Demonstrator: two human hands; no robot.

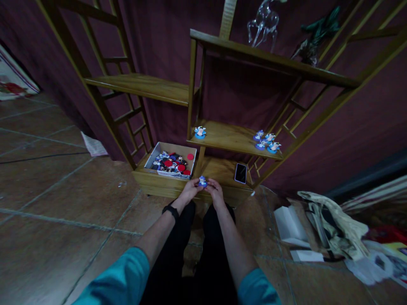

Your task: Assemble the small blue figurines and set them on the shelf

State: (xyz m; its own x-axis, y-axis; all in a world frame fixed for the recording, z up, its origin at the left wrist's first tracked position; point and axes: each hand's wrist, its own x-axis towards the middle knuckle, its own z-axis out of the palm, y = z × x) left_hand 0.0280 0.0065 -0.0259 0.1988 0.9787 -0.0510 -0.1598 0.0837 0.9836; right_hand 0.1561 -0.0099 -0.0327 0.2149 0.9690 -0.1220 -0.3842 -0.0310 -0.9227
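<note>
Between my two hands is a small purple-and-white figurine (202, 181) on a round purple base. My left hand (190, 189) grips it from the left, and my right hand (215, 189) has its fingers closed on the other side. Just beyond my left hand, an open cardboard box (152, 156) holds a jumble of figurines and red discs. On the shelf (229, 136) above, one blue-based figurine (200, 132) stands at the left end. A cluster of several blue and purple figurines (267, 141) stands at its right end.
A phone (241, 173) lies on the lower shelf to the right. Higher up stand a clear glass horse (263, 23) and a green ornament (321, 34). On the floor at right are a white box (291, 224), a cloth bag (333, 220) and plastic bags (370, 264).
</note>
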